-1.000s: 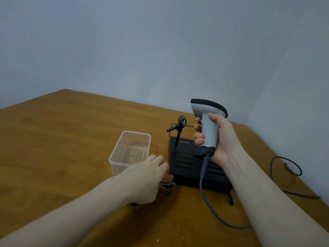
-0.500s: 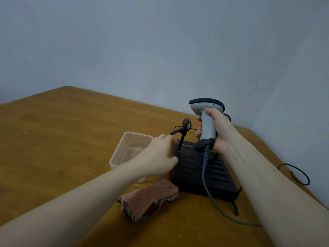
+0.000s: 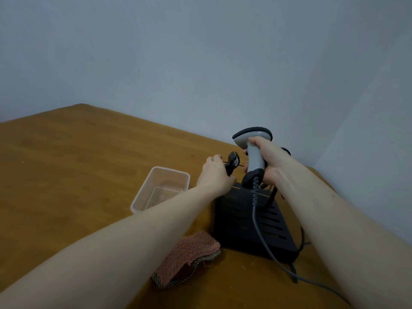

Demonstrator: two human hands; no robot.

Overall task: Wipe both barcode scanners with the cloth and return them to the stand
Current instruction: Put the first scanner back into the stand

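Step in hand: return to stand. Grey barcode scanner [image 3: 254, 157] is gripped by right hand [image 3: 270, 161] above black stand [image 3: 252, 221]; holder clip [image 3: 231, 163] is pinched by left hand [image 3: 215, 175]. Cloth [image 3: 187, 257] is left on table [image 3: 66, 163]. Next: seating in clip is required.

Our hands: left hand [image 3: 215, 175] outstretched, forearm bare, fingers curled about a small black clip. Right hand [image 3: 268, 162] raised, fist wrapped round a grey handle, wrist bent, forearm bare.

dim, flat light | soft shadows | wide-angle edge distortion | slight softness
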